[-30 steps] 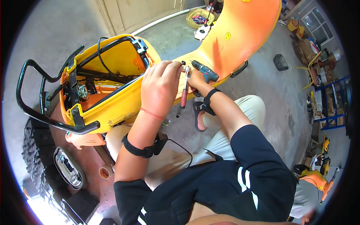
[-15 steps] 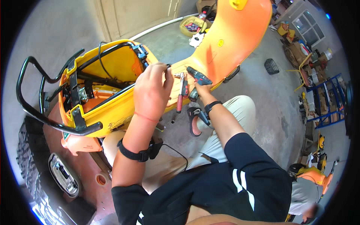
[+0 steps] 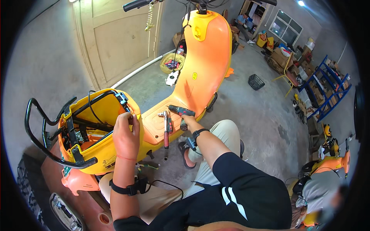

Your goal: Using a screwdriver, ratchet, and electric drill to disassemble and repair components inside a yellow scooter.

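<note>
My right hand (image 3: 189,120) is wrapped round the grip of a dark cordless drill (image 3: 178,110), whose tip points left over the orange footboard of a scooter (image 3: 150,117). Beside the drill lies a ratchet wrench with a red handle (image 3: 166,139), with another red and black tool close to it. My left hand (image 3: 126,134) is raised at the front corner of the yellow seat compartment (image 3: 104,148). Its thumb and fingers are pinched together; whatever is between them is too small to make out. The compartment stands uncovered, with black frame tubes and a cable inside.
A black rear rack (image 3: 34,123) juts out at the left. Beyond the scooter, a yellow basin (image 3: 166,68) of small items stands by the wall. A black crate (image 3: 256,82) sits on the floor, and a blue shelf rack (image 3: 327,90) at the right. Another person (image 3: 320,188) is at the lower right.
The view has tilted up, bringing the handlebar into sight. My left hand has drawn back from over the footboard towards the compartment corner. My right hand keeps its hold on the drill.
</note>
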The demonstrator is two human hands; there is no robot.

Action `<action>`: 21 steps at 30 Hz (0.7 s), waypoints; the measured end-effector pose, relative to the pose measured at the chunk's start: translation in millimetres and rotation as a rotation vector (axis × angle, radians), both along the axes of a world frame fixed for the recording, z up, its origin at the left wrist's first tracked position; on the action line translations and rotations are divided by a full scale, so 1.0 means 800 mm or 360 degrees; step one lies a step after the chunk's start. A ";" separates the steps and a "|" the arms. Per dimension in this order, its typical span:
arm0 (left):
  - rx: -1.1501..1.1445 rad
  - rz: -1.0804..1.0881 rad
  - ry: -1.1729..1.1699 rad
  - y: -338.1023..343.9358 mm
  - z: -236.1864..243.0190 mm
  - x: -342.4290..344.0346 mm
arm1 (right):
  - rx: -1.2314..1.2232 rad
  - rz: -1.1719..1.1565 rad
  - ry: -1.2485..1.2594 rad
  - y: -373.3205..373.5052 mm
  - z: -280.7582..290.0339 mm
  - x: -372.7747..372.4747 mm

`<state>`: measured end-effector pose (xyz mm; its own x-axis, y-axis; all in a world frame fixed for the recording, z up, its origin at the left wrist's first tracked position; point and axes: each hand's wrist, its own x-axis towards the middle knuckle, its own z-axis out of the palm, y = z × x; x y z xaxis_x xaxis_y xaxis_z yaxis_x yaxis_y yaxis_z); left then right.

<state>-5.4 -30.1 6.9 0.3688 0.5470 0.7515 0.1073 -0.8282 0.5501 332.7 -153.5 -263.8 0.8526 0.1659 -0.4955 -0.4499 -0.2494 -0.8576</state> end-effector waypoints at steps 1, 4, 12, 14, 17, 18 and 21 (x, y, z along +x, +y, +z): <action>0.0041 -0.0006 -0.0012 -0.001 0.001 -0.001 | 0.0096 0.0064 0.0020 -0.003 0.010 0.000; 0.0097 -0.0036 0.0019 -0.005 0.005 -0.001 | 0.0153 0.0046 0.0037 -0.005 0.037 -0.003; 0.0096 -0.0086 0.0051 -0.012 0.007 0.018 | 0.0820 0.0399 0.0061 -0.010 0.174 -0.025; 0.0073 -0.0130 0.0059 -0.014 0.008 0.023 | 0.1124 0.0429 -0.0069 -0.027 0.211 -0.054; 0.0115 -0.0123 0.0058 -0.016 0.009 0.030 | 0.1328 0.0528 0.0133 -0.049 0.259 -0.084; 0.0126 -0.0143 0.0056 -0.017 0.009 0.032 | 0.1507 0.0654 0.0315 -0.054 0.270 -0.091; 0.0061 -0.0197 0.0059 -0.018 0.006 0.035 | 0.1422 0.0689 0.0436 -0.054 0.288 -0.105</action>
